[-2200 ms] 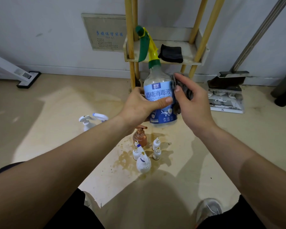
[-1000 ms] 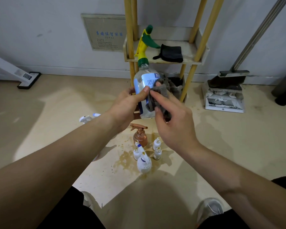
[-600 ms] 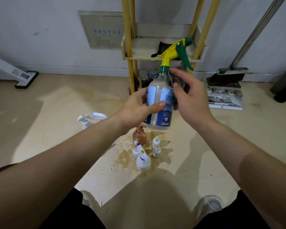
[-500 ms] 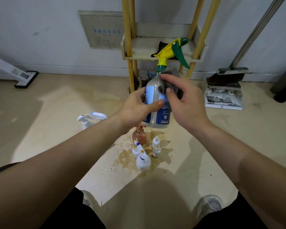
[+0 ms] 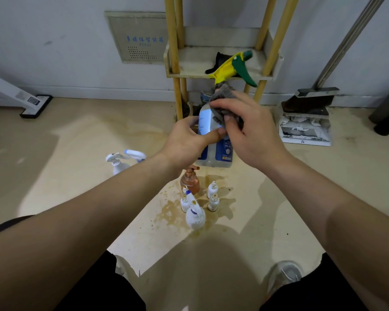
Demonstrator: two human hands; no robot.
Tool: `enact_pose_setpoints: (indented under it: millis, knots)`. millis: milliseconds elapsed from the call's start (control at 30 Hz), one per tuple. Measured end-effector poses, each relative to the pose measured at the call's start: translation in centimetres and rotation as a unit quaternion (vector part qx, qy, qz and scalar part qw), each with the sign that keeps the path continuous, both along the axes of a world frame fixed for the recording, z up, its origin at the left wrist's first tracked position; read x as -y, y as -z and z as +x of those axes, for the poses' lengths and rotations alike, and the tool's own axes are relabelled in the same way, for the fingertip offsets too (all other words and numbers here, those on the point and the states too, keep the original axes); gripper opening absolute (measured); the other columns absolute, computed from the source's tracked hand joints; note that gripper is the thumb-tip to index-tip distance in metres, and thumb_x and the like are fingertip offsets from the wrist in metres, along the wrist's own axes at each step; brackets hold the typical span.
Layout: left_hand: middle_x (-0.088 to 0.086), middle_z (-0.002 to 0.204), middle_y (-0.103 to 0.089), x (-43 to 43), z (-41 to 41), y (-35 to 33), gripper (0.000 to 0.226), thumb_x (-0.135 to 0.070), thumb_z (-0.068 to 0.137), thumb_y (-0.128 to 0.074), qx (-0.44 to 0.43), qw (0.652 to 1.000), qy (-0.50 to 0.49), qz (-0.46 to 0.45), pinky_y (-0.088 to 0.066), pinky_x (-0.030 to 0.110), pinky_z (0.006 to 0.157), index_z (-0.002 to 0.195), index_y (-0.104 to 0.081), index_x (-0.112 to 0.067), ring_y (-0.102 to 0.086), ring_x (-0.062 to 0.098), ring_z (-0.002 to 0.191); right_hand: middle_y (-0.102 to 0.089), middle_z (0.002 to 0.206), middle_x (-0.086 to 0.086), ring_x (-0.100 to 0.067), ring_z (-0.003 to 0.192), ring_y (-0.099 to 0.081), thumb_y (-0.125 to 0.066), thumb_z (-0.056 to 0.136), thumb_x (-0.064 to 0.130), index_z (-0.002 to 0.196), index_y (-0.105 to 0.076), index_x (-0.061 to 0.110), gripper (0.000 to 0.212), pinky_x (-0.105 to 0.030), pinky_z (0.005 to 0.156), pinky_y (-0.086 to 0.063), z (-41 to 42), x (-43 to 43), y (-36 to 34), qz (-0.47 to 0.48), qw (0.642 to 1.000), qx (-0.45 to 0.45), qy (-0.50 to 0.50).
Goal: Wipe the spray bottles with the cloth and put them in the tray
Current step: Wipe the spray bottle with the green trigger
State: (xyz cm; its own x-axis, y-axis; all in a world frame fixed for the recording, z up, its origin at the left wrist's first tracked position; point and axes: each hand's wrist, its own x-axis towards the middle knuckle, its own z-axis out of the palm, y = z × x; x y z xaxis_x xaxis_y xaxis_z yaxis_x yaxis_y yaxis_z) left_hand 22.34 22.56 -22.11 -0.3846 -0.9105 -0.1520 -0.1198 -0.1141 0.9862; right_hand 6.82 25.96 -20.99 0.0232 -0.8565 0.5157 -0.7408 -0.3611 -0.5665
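A large clear spray bottle (image 5: 213, 153) with a blue label and a yellow-green trigger head is held up in front of me. My left hand (image 5: 186, 142) grips its body from the left, thumb across the front. My right hand (image 5: 249, 133) pinches a grey cloth (image 5: 221, 101) against the bottle's shoulder and neck. On the floor below stand an amber spray bottle (image 5: 190, 181), a white spray bottle (image 5: 194, 215) and three small white bottles (image 5: 212, 196). The tray (image 5: 222, 72) is the lower shelf of the yellow-legged rack at the wall.
Another white spray bottle (image 5: 119, 161) lies on the floor to the left. A black cloth (image 5: 218, 61) sits on the tray shelf. A dustpan and brush (image 5: 305, 122) stand at the right by the wall. Brown stains mark the floor around the small bottles.
The bottle has turned in my left hand, its trigger head swinging from left to right. My right hand has slid the cloth over the body up to the shoulder and neck.
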Motion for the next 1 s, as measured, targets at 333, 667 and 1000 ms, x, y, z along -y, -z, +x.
enact_pose_setpoints:
  millis: [333, 667, 1000]
  knots:
    - [0.009, 0.118, -0.067, 0.9, 0.5, 0.2, 0.068, -0.036, 0.083, -0.081, -0.014, 0.997, -0.079, -0.001, -0.060, 0.035, 0.072, 0.139, -0.045, -0.022, -0.072, 0.021, 0.101, -0.065, 0.104, 0.017, -0.005, 0.092, -0.064, -0.055, 0.099, 0.010, 0.118, -0.063, 0.025, 0.025, -0.032, 0.081, -0.057, 1.5, -1.1, 2.1, 0.094, 0.954, 0.271, 0.087]
    - [-0.010, 0.096, -0.074, 1.1, 1.4, -0.1, 0.028, -0.033, 0.089, -0.074, -0.044, 0.996, -0.048, 0.061, -0.059, 0.040, 0.084, 0.114, -0.061, -0.029, -0.073, 0.011, 0.085, -0.068, 0.104, 0.012, -0.002, 0.100, -0.063, -0.061, 0.092, 0.003, 0.113, -0.067, 0.019, 0.027, -0.011, 0.084, -0.046, 3.3, -2.9, 2.2, 0.036, 0.984, 0.169, 0.043]
    - [0.007, 0.127, -0.068, 0.3, 2.0, 0.6, 0.038, -0.019, 0.099, -0.059, -0.050, 0.993, 0.047, 0.095, -0.054, 0.044, 0.098, 0.137, -0.055, -0.023, -0.065, 0.024, 0.117, -0.057, 0.118, 0.016, 0.001, 0.109, -0.059, -0.058, 0.095, 0.001, 0.133, -0.047, 0.024, 0.046, -0.014, 0.087, -0.049, 1.4, -1.7, 1.5, 0.063, 0.948, 0.301, 0.088]
